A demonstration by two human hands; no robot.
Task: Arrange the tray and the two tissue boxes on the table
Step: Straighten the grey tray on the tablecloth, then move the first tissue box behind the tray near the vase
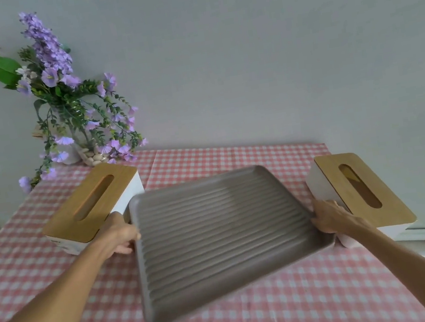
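Grey rectangular ribbed tray: centre of the counter, skewed, long axis running roughly 10 to 4 o'clock. Slight blur; cannot tell whether it rests flat or is raised off the cloth.

Left hand closed on the tray's 9 o'clock rim, thumb over the lip. Right hand closed on the 3 o'clock rim, fingers curled around the edge.

White tissue box with wooden slotted lid at 10 o'clock of the tray, just beside its corner. Second white, wood-lidded tissue box at 3 o'clock, close behind the right hand.

Counter carries a pink-and-white checked cloth; vase of purple flowers at 11 o'clock by the wall.

Judged step: squaring the tray. Next move likely calls for rotating it parallel to the counter edge without nudging either box, then placing the boxes.
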